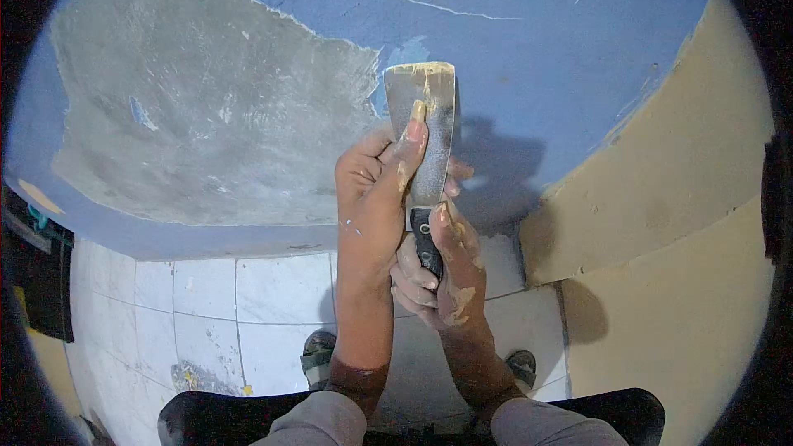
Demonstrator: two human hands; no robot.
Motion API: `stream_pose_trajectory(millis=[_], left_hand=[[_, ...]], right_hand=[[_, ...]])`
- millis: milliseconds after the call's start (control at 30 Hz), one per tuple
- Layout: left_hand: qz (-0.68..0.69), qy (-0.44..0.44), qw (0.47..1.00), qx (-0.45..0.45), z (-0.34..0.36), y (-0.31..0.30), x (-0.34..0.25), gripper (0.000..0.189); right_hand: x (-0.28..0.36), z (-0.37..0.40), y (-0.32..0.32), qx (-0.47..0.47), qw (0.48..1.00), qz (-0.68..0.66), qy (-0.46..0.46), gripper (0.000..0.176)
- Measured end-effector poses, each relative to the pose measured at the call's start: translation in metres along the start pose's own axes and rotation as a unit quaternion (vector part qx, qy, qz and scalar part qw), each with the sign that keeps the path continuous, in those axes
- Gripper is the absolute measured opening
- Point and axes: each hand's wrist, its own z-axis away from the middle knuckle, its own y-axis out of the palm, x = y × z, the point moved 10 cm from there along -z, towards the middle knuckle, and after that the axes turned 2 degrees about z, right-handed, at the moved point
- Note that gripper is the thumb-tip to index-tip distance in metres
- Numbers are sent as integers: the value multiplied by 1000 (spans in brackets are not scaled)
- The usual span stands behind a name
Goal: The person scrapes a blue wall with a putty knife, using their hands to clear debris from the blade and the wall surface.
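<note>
A putty knife (434,149) with a wide metal blade and a black riveted handle points up the middle of the head view. Cream-coloured paste coats its top edge and streaks the blade. Wrapped round the handle is my right hand (454,260), its thumb along the front near the blade's base and paste smeared on the skin. My left hand (380,173) grips the blade from the left side, thumb flat on the front face and fingers behind it. The left thumb's tip carries paste too.
Ahead rises a blue wall (570,58) with scratch marks and a bare grey patch (223,107) on the left. A beige surface (652,165) slopes at the right. White floor tiles (281,289) lie below, with my shoes (318,355) and a black edge (223,417) near my knees.
</note>
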Motion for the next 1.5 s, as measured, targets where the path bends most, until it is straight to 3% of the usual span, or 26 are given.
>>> stream_pose_trajectory(millis=[100,300,400,500,900,967,1033,1100,1300,1367,1433,1500], left_hand=[[-7,2,1000,-2,-1,2,-5,26],[1,8,1000,-14,0,3,-8,24],[-1,22,1000,-4,-1,5,-10,24],[-19,26,999,-15,-1,5,-10,23],[-72,28,997,-4,-3,4,-13,24],[-74,33,997,-10,-4,5,-13,25],[-75,36,996,-22,-5,5,-13,27],[-124,61,990,1,-10,14,-24,28],[-86,85,987,105,-9,68,-49,32],[-103,75,982,138,0,62,-35,33],[-86,7,980,177,16,40,-5,40],[-117,-20,971,209,30,2,27,52]], right_hand=[[11,5,14,-25,999,9,-27,28],[12,9,19,-33,999,4,5,25],[15,9,21,-4,1000,16,-4,25],[7,5,15,-1,999,-52,13,25],[9,0,19,27,1000,-15,-5,26],[-3,-5,16,95,985,-142,21,26],[-2,-8,17,101,982,-159,15,30],[12,-11,17,42,996,-70,-23,39],[44,-5,37,107,983,-134,-64,46],[45,6,18,65,989,-70,-117,40],[42,14,-1,32,991,-6,-130,33],[36,18,-29,49,980,150,-119,40]])
